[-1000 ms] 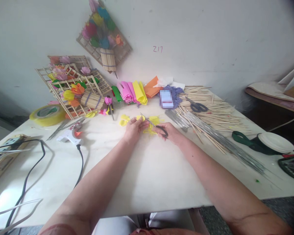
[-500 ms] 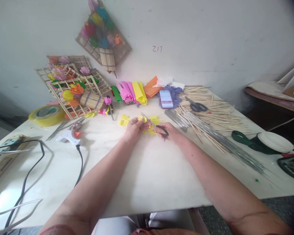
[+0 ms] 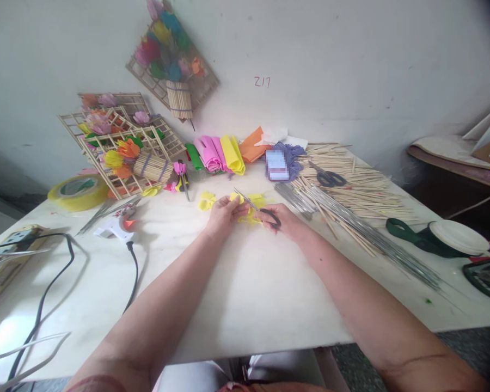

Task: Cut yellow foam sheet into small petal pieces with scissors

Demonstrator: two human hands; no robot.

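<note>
My left hand [image 3: 225, 213] pinches a small piece of yellow crepe paper [image 3: 237, 197] between thumb and fingers, above the middle of the table. In my right hand [image 3: 281, 219] is a pair of dark-handled scissors [image 3: 253, 204], its blades pointing up and left beside the held piece. Whether the blades touch the paper I cannot tell. Cut yellow pieces [image 3: 206, 200] lie just left of my left hand. More yellow scraps [image 3: 258, 199] lie behind and beneath the scissors, partly hidden by my hands.
At the back lie rolled coloured papers [image 3: 232, 154] and purple cord [image 3: 292, 158]. Bamboo sticks [image 3: 363, 188], metal wires [image 3: 371, 245] and second scissors [image 3: 330, 178] spread right. A glue gun [image 3: 118, 227], tape roll [image 3: 78, 191], power strip [image 3: 18, 239] and flower-decorated lattices [image 3: 118, 141] stand left.
Almost nothing differs. The scissors' tip and the yellow piece in my left hand have shifted very slightly; both hands keep their grips.
</note>
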